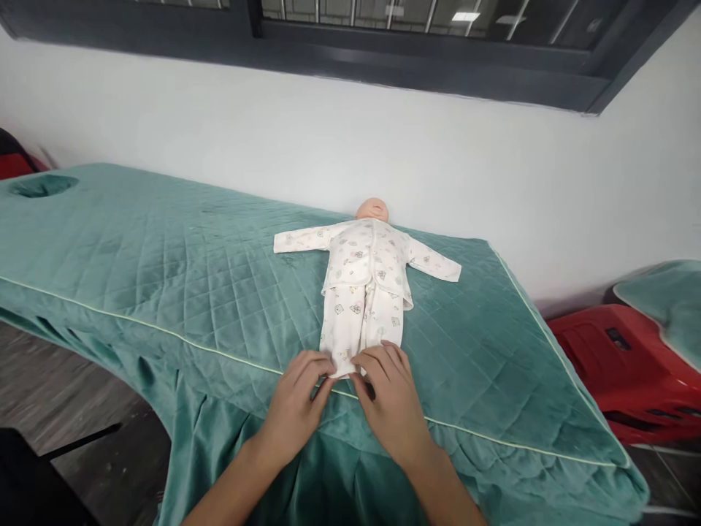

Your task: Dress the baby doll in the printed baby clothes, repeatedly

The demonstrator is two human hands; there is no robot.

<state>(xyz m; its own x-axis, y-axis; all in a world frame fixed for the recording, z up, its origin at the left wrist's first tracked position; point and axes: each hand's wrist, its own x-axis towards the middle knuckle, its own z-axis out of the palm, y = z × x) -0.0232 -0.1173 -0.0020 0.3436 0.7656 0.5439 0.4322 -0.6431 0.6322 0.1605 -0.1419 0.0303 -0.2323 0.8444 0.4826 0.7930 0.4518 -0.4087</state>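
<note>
A baby doll (373, 210) lies on its back on the green bed, its head toward the wall. It wears a white printed jacket (366, 252) with both sleeves spread out to the sides. Matching white pants (344, 318) cover its legs, which point toward me. My left hand (301, 398) pinches the left corner of one pant leg's cuff. At the other corner of the same cuff, my right hand (391, 398) has its thumb and fingers closed on the fabric. The doll's feet are hidden inside the pants.
The quilted green bed cover (219, 270) has a pale piped edge and a face hole (44, 185) at the far left. A red plastic chair (629, 372) stands at the right. Behind the bed is a white wall (274, 131) below a dark window frame (350, 62).
</note>
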